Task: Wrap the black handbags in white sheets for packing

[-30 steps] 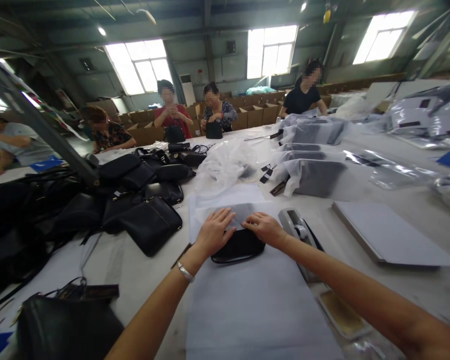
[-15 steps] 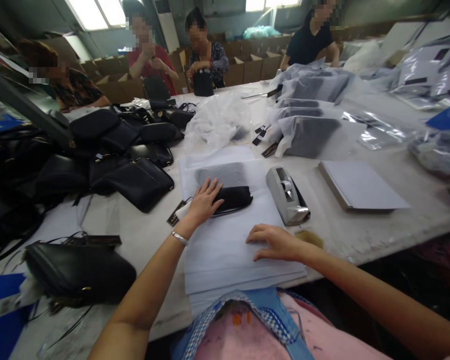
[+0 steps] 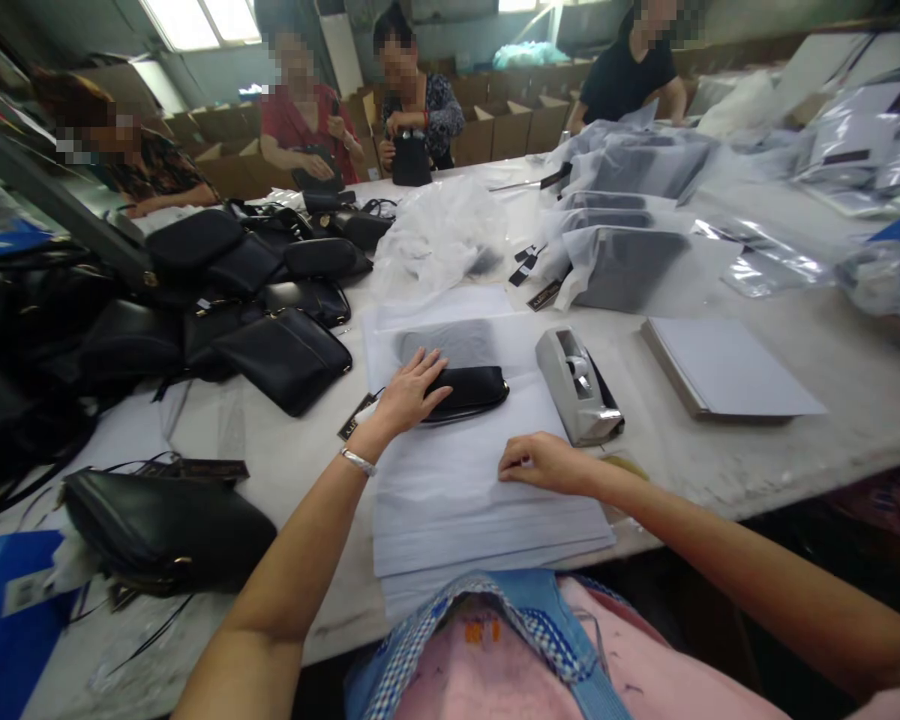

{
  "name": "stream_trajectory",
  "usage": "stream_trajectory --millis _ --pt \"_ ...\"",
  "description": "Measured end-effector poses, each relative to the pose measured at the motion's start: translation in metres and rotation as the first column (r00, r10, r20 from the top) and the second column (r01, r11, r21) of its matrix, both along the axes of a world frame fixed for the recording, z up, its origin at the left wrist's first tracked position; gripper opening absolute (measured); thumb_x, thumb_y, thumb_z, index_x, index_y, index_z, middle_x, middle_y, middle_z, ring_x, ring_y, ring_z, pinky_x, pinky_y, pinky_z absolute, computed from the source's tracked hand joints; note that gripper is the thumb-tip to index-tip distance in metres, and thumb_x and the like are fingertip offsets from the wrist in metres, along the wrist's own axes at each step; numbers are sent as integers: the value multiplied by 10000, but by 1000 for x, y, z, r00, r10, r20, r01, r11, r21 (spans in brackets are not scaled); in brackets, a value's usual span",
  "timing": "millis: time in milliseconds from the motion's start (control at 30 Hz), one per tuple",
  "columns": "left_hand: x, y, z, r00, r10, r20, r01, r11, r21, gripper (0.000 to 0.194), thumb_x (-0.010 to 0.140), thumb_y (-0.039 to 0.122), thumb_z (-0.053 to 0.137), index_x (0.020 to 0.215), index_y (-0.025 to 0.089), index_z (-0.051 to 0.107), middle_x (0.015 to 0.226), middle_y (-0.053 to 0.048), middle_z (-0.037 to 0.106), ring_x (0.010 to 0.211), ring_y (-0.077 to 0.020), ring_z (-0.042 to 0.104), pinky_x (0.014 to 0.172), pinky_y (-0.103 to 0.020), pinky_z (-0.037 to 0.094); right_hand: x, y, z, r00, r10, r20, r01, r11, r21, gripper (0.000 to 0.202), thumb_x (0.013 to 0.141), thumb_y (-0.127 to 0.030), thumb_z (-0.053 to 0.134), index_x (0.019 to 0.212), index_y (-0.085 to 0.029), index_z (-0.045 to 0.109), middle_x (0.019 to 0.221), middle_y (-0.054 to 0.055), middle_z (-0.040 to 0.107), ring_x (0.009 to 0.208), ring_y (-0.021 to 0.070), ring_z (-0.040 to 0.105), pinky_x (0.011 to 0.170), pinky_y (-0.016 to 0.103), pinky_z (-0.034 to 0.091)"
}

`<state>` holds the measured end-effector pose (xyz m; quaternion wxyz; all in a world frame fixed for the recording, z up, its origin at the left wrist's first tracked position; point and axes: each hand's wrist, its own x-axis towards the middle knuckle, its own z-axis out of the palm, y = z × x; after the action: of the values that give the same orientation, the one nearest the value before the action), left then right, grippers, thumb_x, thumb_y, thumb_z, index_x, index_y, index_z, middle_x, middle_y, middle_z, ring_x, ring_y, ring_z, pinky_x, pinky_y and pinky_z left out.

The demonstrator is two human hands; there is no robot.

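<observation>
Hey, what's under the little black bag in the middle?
White paper sheets stick out beneath the black bag. Whatever lies directly against its underside is covered, so I can't tell.

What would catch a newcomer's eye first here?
Probably the heap of black bags spread over the left side of the table. Next, at the centre, the left hand lies spread across a small dark pouch, half covered by translucent paper and resting on white sheets. Just right of those sheets stands a grey tape dispenser.
</observation>
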<state>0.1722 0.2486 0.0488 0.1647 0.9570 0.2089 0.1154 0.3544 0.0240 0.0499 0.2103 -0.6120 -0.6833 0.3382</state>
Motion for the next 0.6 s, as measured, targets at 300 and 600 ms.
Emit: stream_trajectory --millis 300,600 --pt "3 31 59 979 -89 -186 36 962 -269 636 1003 585 146 1352 251 560 1442 -1 538 1404 -217 398 1128 -330 345 39 84 49 982 -171 -86 174 984 26 273 823 -418 628 833 -176 756 731 3 713 682 166 611 620 252 444" --pt "18 34 80 943 -104 -317 85 994 -73 386 869 471 611 1148 215 679 1145 -66 720 1050 -250 661 876 -286 490 73 147 57 972 -232 22 230 970 74 289 835 -413 601 791 -166 744 706 12 712 666 179 623 591 260 435"
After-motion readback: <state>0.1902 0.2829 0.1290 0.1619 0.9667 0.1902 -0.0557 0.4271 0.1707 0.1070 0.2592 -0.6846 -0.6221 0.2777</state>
